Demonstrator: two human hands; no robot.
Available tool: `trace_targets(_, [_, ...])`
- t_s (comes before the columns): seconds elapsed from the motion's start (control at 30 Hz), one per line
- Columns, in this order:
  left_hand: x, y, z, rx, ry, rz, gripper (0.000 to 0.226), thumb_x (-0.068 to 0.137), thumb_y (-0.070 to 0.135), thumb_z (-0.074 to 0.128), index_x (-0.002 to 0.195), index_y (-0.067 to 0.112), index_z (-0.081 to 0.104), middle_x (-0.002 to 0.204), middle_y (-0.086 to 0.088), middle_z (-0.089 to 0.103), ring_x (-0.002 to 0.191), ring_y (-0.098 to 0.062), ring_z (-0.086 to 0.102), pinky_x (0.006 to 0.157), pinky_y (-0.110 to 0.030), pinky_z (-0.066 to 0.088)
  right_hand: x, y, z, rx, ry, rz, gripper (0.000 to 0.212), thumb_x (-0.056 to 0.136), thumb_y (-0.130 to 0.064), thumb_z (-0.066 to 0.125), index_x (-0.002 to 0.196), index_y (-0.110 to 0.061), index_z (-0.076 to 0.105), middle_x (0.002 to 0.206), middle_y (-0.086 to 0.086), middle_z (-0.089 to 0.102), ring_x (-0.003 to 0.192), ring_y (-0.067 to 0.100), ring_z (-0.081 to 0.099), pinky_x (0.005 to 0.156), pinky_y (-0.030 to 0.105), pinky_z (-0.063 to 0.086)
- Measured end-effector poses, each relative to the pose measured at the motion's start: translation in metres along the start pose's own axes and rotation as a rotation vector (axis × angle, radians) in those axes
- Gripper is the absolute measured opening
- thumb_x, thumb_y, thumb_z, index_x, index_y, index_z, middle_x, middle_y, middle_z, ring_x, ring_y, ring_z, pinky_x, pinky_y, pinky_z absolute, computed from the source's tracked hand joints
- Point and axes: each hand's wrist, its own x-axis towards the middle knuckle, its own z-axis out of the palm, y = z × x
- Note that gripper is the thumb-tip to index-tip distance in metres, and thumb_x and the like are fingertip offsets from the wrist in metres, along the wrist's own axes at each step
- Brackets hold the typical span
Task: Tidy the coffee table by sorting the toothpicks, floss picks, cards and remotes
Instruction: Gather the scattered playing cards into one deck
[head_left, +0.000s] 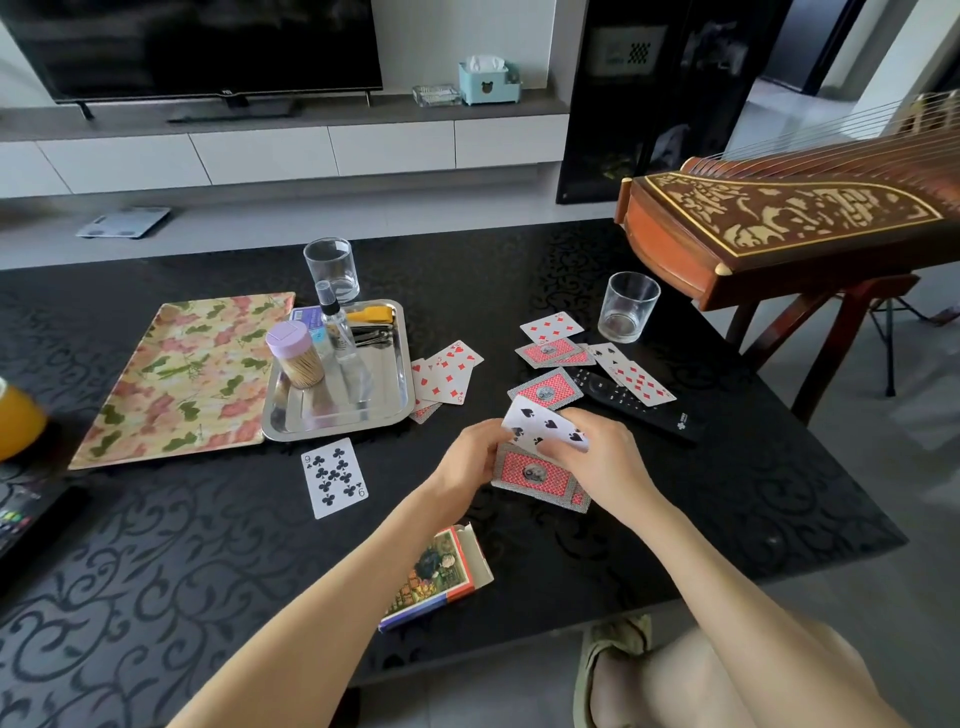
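Note:
Over the middle of the black table, my left hand (470, 457) holds a stack of red-backed cards (540, 475). My right hand (597, 457) grips a face-up spade card (543, 423) on top of that stack. A nine of clubs (334, 477) lies alone to the left. More cards lie fanned beside the metal tray (451, 376) and scattered near a black remote (634, 402), some lying on it. The open card box (439, 574) sits under my left forearm. A toothpick jar (296, 353) with a lilac lid stands in the steel tray (395, 410).
A floral tray (171, 379) lies left of the steel tray. Two empty glasses (332, 267) (626, 306) stand at the back and right. A spray bottle (335, 327) is in the steel tray. A zither (779, 223) overhangs the right corner. Another remote (21, 519) and an orange drink (18, 421) sit at the left edge.

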Motion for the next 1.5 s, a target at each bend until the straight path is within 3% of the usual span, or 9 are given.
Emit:
trace_targets(0.1, [0.006,-0.008,-0.007,0.170,-0.025,0.079,0.024,0.076,0.006,0.068,0.099,0.013,0.067,0.104,-0.010,0.070,0.099,-0.029,0.066,0.095,-0.045,0.049,0.000,0.000,-0.001,0.243,0.008,0.106,0.008,0.083,-0.018,0.069,0.087,-0.013,0.064,0.084,-0.008,0.068,0.075,0.006,0.065,0.057,0.019,0.047])
trace_targets(0.37, [0.014,-0.019,-0.013,0.284,0.210,0.114,0.020,0.079,0.005,0.071,0.095,0.015,0.066,0.099,-0.007,0.071,0.093,-0.026,0.067,0.087,-0.045,0.054,0.007,-0.001,-0.002,0.565,0.272,0.223,0.010,0.094,-0.023,0.055,0.085,-0.019,0.059,0.094,0.004,0.065,0.082,0.015,0.061,0.067,0.026,0.048])
trace_targets(0.53, [0.014,-0.011,-0.017,0.013,0.159,-0.061,0.019,0.085,-0.008,0.059,0.092,0.009,0.061,0.095,-0.009,0.068,0.088,-0.023,0.066,0.081,-0.041,0.056,-0.006,0.019,-0.001,-0.235,0.416,-0.369,0.024,0.087,-0.008,0.058,0.109,-0.013,0.069,0.099,-0.002,0.063,0.087,0.015,0.054,0.071,0.023,0.047])
trace_targets(0.73, [0.011,-0.004,-0.015,-0.237,0.112,-0.119,0.007,0.093,0.001,0.051,0.089,0.006,0.055,0.089,-0.011,0.064,0.078,-0.020,0.064,0.065,-0.030,0.057,-0.026,0.034,0.028,-0.503,0.081,-0.398,0.042,0.093,-0.036,0.041,0.123,-0.016,0.062,0.124,0.004,0.059,0.099,0.023,0.057,0.072,0.037,0.053])
trace_targets(0.9, [0.004,-0.011,-0.020,-0.222,-0.006,-0.070,0.012,0.089,0.006,0.060,0.101,0.005,0.056,0.097,-0.012,0.067,0.087,-0.022,0.067,0.075,-0.033,0.057,-0.019,0.026,0.031,-0.277,0.110,-0.228,0.028,0.082,-0.019,0.069,0.110,-0.019,0.068,0.128,0.004,0.054,0.114,0.024,0.052,0.083,0.032,0.050])
trace_targets(1.1, [0.006,0.001,-0.013,0.150,0.149,0.160,0.034,0.080,-0.012,0.062,0.104,0.013,0.062,0.096,0.000,0.068,0.092,-0.017,0.064,0.087,-0.035,0.053,0.002,0.006,0.017,0.304,0.070,0.134,0.089,0.073,-0.009,0.078,0.144,-0.025,0.027,0.141,-0.010,0.038,0.129,0.005,0.037,0.105,0.027,0.038])
trace_targets(1.27, [0.010,0.003,-0.015,0.110,0.201,0.163,0.024,0.084,0.008,0.064,0.103,0.021,0.057,0.101,-0.002,0.063,0.101,-0.022,0.060,0.093,-0.036,0.047,0.007,0.002,0.033,0.289,0.138,0.174,0.040,0.082,-0.002,0.068,0.117,-0.014,0.053,0.108,-0.001,0.063,0.101,0.012,0.062,0.090,0.037,0.053])
trace_targets(1.4, [0.013,-0.003,-0.003,-0.027,0.277,0.075,0.048,0.083,0.045,0.064,0.122,0.023,0.046,0.110,0.000,0.058,0.104,-0.017,0.059,0.094,-0.033,0.048,0.007,-0.003,0.042,0.454,0.140,0.205,0.052,0.082,0.002,0.067,0.122,-0.022,0.045,0.109,-0.005,0.061,0.101,0.006,0.061,0.081,0.018,0.052])
trace_targets(1.5, [0.020,-0.001,0.005,-0.126,0.401,0.045,0.030,0.088,0.040,0.057,0.109,0.019,0.053,0.104,-0.002,0.063,0.096,-0.017,0.062,0.089,-0.034,0.050,0.010,-0.010,0.042,0.625,0.119,0.248,0.049,0.081,0.006,0.064,0.114,-0.027,0.049,0.108,-0.008,0.062,0.101,0.004,0.062,0.077,0.017,0.052])
